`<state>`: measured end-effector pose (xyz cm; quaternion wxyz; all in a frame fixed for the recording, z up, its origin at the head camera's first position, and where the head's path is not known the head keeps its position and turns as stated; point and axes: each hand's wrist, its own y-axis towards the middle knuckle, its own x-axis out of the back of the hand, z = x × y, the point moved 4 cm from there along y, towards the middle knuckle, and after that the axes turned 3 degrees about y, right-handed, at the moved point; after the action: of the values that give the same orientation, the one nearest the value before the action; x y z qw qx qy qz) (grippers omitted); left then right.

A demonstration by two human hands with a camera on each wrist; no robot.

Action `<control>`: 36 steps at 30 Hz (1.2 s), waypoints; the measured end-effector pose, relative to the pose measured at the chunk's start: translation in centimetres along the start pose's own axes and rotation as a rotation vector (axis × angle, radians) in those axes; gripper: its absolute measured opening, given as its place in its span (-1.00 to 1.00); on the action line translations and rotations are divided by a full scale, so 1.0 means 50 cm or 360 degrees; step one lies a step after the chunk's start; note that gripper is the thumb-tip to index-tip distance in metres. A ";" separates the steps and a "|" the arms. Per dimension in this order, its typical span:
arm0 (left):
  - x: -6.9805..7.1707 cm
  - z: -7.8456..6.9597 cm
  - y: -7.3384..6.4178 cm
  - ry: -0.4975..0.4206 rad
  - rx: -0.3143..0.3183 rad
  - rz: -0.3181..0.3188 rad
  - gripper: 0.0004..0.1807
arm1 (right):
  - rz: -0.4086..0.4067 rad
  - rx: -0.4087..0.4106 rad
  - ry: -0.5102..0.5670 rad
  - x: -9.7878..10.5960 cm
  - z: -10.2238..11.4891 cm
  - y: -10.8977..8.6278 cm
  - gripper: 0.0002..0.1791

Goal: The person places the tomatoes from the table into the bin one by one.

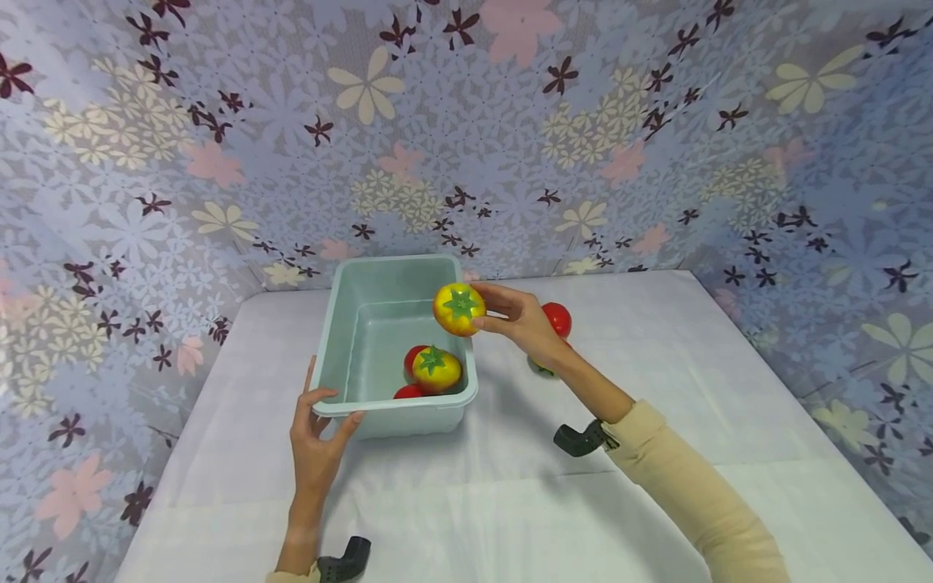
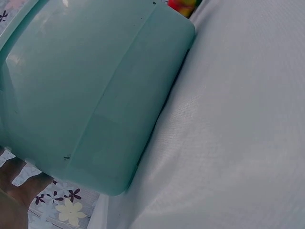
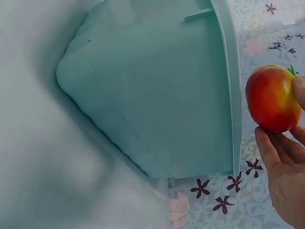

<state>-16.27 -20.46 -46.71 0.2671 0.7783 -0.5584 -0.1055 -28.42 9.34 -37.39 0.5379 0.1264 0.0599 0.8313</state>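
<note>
Left hand [image 1: 315,449], partly closed, gripping the near-left corner of a green bin [image 1: 397,406]; within, near right, a yellow tomato [image 1: 440,374] with red fruits [image 1: 409,392]; above the right rim, a yellow-red tomato [image 1: 459,311] pinched by the right hand [image 1: 526,321]; beyond, a red tomato [image 1: 559,319].

No text, label, brand, number or sign can be read.

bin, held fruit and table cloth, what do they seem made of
Bin: probably moulded plastic, smooth with a soft sheen, rounded corners and thin lip. Fruit: glossy, perhaps painted plastic or coated foam; its shiny highlights suggest an imitation, but its core can't be told. Cloth: matt fabric, by its creases and weave.
</note>
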 end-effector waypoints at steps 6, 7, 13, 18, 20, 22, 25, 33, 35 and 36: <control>-0.001 -0.001 0.001 -0.0023 -0.0006 -0.0004 -0.48 | 0.0005 0.0035 -0.0039 -0.008 0.003 0.008 -0.39; -0.001 -0.002 0.001 -0.0026 -0.0013 -0.0005 -0.48 | 0.0005 0.0040 -0.0052 -0.009 0.003 0.009 -0.38; -0.002 -0.001 -0.003 -0.0015 -0.0026 -0.0002 -0.49 | 0.0006 0.0033 -0.0068 -0.011 0.000 0.010 -0.38; 0.000 0.000 -0.002 -0.0019 0.0000 0.0002 -0.50 | 0.0005 0.0031 -0.0050 -0.004 -0.002 0.006 -0.36; 0.001 -0.001 -0.001 -0.0020 -0.0005 0.0005 -0.51 | -0.0014 0.0035 -0.0041 0.002 -0.001 0.003 -0.37; 0.001 -0.003 -0.001 -0.0036 -0.0025 0.0008 -0.50 | -0.0033 0.0035 -0.0020 0.008 -0.002 -0.001 -0.38; 0.001 -0.006 0.000 -0.0088 -0.0047 0.0006 -0.50 | -0.0059 0.0034 -0.0017 0.018 -0.004 -0.007 -0.40; 0.001 -0.010 -0.003 -0.0063 -0.0063 -0.0009 -0.48 | -0.0115 0.0064 -0.0024 0.046 -0.010 -0.023 -0.41; 0.002 -0.008 -0.004 -0.0043 -0.0045 -0.0011 -0.49 | -0.0117 0.0072 -0.0031 0.053 -0.010 -0.025 -0.40; 0.002 -0.007 -0.004 -0.0038 -0.0039 -0.0012 -0.49 | -0.0118 0.0076 -0.0038 0.056 -0.011 -0.026 -0.40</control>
<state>-15.91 -20.39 -46.51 0.2693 0.7758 -0.5573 -0.1227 -28.50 12.44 -37.80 0.5658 0.1468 0.0778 0.8076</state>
